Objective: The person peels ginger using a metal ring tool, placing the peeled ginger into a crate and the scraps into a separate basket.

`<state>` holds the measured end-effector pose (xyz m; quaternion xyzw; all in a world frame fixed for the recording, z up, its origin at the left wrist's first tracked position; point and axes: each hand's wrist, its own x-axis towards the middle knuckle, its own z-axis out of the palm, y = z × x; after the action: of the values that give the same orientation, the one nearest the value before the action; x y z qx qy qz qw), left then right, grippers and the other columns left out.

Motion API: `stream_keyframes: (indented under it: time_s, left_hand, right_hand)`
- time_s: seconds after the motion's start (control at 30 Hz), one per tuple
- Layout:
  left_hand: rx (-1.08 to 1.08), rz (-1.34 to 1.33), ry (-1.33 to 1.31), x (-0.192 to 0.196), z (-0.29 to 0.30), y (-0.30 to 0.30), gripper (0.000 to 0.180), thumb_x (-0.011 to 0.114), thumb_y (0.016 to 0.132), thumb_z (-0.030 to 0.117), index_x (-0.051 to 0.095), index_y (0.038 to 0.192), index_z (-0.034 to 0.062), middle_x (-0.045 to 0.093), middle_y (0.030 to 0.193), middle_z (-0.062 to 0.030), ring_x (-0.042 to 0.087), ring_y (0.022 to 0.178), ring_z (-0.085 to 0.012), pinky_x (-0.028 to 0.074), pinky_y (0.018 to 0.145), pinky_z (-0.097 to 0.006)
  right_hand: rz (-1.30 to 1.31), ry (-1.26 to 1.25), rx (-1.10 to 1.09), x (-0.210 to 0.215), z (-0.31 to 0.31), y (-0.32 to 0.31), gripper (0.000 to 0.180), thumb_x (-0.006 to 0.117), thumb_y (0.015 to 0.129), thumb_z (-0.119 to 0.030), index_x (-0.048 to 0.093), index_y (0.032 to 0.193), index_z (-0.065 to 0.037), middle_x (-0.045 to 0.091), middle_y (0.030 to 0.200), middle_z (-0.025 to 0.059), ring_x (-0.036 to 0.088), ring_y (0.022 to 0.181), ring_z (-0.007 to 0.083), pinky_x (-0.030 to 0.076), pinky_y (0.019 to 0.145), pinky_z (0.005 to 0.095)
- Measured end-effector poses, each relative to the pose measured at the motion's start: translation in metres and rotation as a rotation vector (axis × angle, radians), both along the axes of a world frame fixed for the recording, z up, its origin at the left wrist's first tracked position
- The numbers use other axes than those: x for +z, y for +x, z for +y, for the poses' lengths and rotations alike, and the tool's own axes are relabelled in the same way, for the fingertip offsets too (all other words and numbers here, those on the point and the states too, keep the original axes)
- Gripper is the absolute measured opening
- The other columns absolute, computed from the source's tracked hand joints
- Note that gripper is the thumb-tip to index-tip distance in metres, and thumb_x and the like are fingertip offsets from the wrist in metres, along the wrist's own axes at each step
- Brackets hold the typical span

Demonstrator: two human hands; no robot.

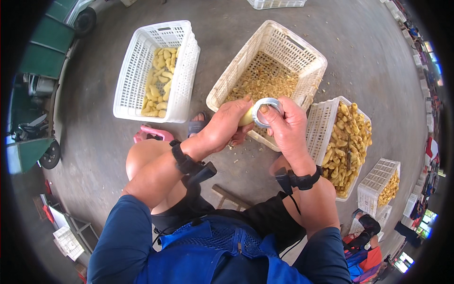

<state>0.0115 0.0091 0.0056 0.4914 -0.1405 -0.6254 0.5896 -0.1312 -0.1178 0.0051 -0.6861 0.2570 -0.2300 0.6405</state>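
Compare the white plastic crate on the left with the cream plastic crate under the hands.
The white plastic crate holds pale yellow peeled pieces in a row; the cream plastic crate holds small scraps. The white one sits apart from the hands; the cream one lies directly beneath them. Both are perforated, rectangular and on the concrete floor.

Centre: left hand [226, 124] and right hand [283, 122] meet over the near rim of the middle crate [309, 59]; a peeled piece [246, 117] sits between them, a ring-shaped tool [266, 111] touching it
10 o'clock: left crate [132, 71], pieces lying in its right half
3 o'clock: right crate [316, 130], heaped full, just beside the middle crate
4 o'clock: small crate [380, 177], beyond the right crate
12 o'clock: far crate [276, 4], well apart
9 o'clock: cart [38, 94] at the rim
6 o'clock: wooden stool [231, 196] between the knees
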Motion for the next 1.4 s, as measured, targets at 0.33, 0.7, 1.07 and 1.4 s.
stream_keyframes:
  time_s: [0.33, 0.7, 1.07, 1.4]
  left_hand:
    - [0.002, -0.026, 0.037, 0.003, 0.0, -0.002, 0.047, 0.04, 0.113, 0.045, 0.055, 0.09, 0.0068, 0.046, 0.065, -0.0004, 0.036, 0.043, -0.0108, 0.031, 0.04, -0.029]
    - [0.091, 0.15, -0.002, 0.0, -0.003, -0.006, 0.046, 0.043, 0.113, 0.046, 0.055, 0.094, 0.0065, 0.046, 0.068, -0.0008, 0.038, 0.05, -0.0123, 0.038, 0.047, -0.031]
    - [-0.053, -0.044, -0.08, 0.004, 0.004, -0.004, 0.056, 0.041, 0.112, 0.057, 0.054, 0.093, 0.0059, 0.043, 0.069, -0.0004, 0.038, 0.05, -0.0118, 0.036, 0.045, -0.029]
    - [-0.162, 0.043, -0.164, 0.011, 0.011, 0.009, 0.053, 0.045, 0.111, 0.055, 0.058, 0.107, 0.0042, 0.044, 0.073, 0.0002, 0.042, 0.055, -0.0103, 0.042, 0.052, -0.027]
  right_hand:
    - [0.091, -0.249, -0.091, -0.002, -0.018, -0.005, 0.022, 0.079, 0.095, -0.018, 0.066, 0.087, -0.002, 0.058, 0.071, 0.0006, 0.05, 0.066, 0.0086, 0.043, 0.059, 0.0298]
    - [-0.018, 0.094, -0.049, 0.004, -0.004, -0.004, 0.023, 0.076, 0.098, -0.015, 0.062, 0.084, -0.005, 0.056, 0.07, -0.004, 0.051, 0.058, 0.0038, 0.04, 0.05, 0.0244]
    - [0.011, 0.276, 0.056, 0.013, -0.012, -0.006, 0.023, 0.073, 0.101, -0.023, 0.066, 0.09, -0.004, 0.061, 0.072, -0.0017, 0.052, 0.057, 0.0038, 0.04, 0.048, 0.022]
    - [-0.009, 0.371, -0.005, 0.001, -0.044, -0.014, 0.017, 0.071, 0.103, -0.022, 0.068, 0.095, -0.007, 0.068, 0.078, 0.0002, 0.063, 0.058, 0.0079, 0.038, 0.048, 0.0196]
